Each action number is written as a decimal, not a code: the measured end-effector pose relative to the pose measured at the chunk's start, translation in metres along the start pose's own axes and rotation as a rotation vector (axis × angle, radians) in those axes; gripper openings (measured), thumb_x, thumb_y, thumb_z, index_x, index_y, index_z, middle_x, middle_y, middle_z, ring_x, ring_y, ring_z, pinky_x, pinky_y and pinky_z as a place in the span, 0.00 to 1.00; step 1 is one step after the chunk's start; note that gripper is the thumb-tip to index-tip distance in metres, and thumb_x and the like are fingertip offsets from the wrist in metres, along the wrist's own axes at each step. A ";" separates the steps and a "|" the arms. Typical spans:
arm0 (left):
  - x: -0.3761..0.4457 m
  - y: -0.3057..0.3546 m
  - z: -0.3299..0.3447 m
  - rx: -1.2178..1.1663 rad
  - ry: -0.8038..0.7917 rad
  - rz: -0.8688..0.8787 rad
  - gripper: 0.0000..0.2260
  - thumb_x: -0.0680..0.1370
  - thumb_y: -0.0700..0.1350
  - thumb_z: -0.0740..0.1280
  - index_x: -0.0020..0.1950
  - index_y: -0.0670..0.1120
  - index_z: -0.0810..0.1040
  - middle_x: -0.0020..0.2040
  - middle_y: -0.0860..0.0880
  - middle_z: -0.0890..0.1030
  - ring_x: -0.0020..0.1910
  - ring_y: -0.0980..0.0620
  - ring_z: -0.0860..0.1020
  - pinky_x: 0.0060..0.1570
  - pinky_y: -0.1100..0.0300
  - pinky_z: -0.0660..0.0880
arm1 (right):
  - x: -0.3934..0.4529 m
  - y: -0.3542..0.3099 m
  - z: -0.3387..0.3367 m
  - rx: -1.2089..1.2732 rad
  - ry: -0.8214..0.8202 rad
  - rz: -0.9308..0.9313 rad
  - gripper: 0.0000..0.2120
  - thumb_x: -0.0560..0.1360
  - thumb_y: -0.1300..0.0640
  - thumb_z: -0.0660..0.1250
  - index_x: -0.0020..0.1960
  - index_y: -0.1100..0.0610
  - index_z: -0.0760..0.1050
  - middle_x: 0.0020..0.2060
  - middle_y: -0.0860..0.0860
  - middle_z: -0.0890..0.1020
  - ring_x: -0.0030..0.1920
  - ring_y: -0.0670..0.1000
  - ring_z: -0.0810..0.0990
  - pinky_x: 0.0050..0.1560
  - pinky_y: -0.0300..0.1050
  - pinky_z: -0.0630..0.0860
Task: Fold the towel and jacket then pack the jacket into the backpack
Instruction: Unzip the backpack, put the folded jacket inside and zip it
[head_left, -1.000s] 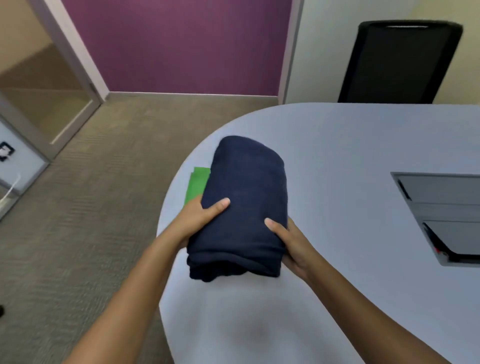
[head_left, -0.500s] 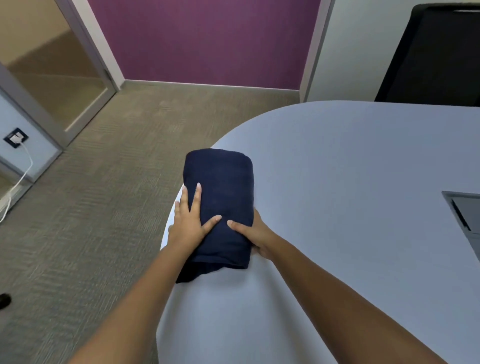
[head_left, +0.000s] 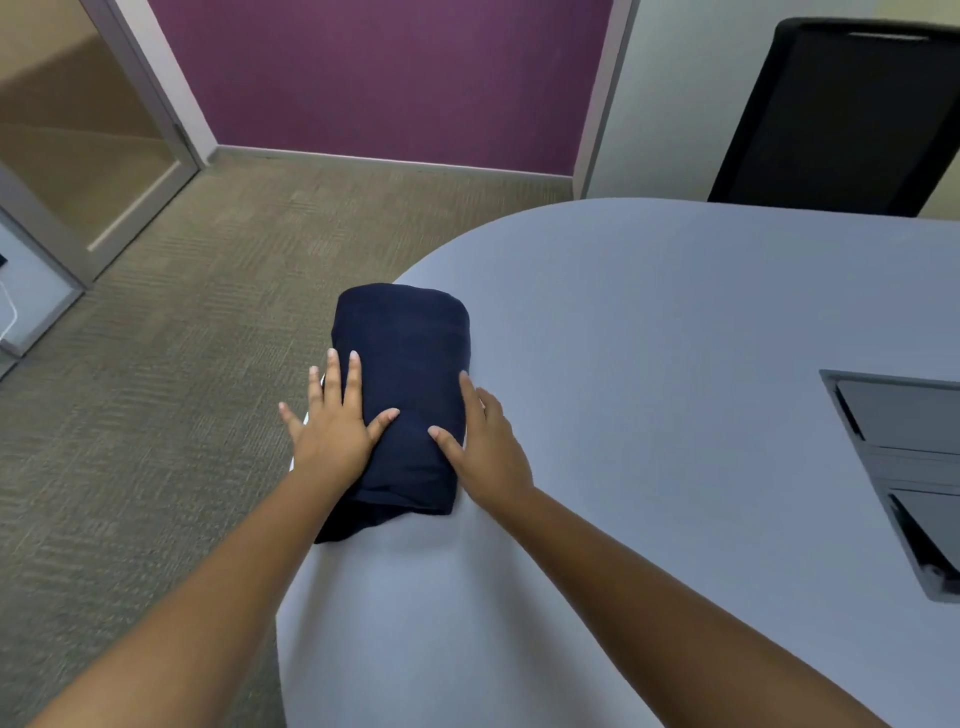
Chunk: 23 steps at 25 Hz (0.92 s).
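Set down at the table (head_left: 675, 322) edge since 1 second ago, the folded bundle (head_left: 405, 395) now lies under 2 flat, straight-fingered hands, left (head_left: 332, 431) and right (head_left: 488, 447), gripping nothing, so folding looks done.

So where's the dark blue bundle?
The folded navy bundle lies at the table's rounded left edge, between the left hand and right hand.

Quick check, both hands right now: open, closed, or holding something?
Left hand: open, fingers straight, resting flat against the left side of the folded navy bundle.
Right hand: open, fingers straight, pressed against the bundle's right side.
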<state>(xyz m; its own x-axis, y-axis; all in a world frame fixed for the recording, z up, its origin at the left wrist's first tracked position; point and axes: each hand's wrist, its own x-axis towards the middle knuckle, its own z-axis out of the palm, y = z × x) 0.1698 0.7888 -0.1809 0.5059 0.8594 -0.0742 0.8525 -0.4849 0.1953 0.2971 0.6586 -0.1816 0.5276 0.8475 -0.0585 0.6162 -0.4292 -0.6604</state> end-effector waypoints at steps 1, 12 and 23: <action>-0.004 0.000 -0.003 0.015 0.030 0.026 0.36 0.76 0.65 0.51 0.76 0.51 0.38 0.78 0.50 0.39 0.77 0.47 0.43 0.69 0.34 0.47 | -0.006 0.001 -0.005 -0.131 0.008 -0.045 0.33 0.77 0.38 0.54 0.77 0.47 0.44 0.75 0.53 0.57 0.73 0.54 0.60 0.71 0.55 0.62; -0.075 0.038 -0.041 0.123 0.339 0.423 0.28 0.79 0.56 0.46 0.76 0.45 0.47 0.77 0.47 0.54 0.76 0.52 0.41 0.73 0.46 0.45 | -0.071 0.010 -0.072 -0.689 0.278 -0.193 0.34 0.76 0.39 0.43 0.74 0.61 0.53 0.73 0.58 0.63 0.73 0.58 0.62 0.73 0.54 0.56; -0.156 0.168 -0.097 0.105 0.422 0.634 0.32 0.77 0.66 0.36 0.76 0.50 0.38 0.77 0.49 0.45 0.76 0.48 0.45 0.74 0.48 0.40 | -0.172 0.030 -0.201 -0.766 0.533 -0.107 0.36 0.78 0.36 0.35 0.76 0.60 0.39 0.75 0.57 0.52 0.76 0.57 0.51 0.72 0.51 0.45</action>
<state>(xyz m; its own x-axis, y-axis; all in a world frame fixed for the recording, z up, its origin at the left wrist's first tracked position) 0.2210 0.5888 -0.0417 0.8271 0.3905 0.4042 0.4347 -0.9004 -0.0196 0.3423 0.4373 -0.0403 0.5274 0.7209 0.4496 0.7941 -0.6064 0.0408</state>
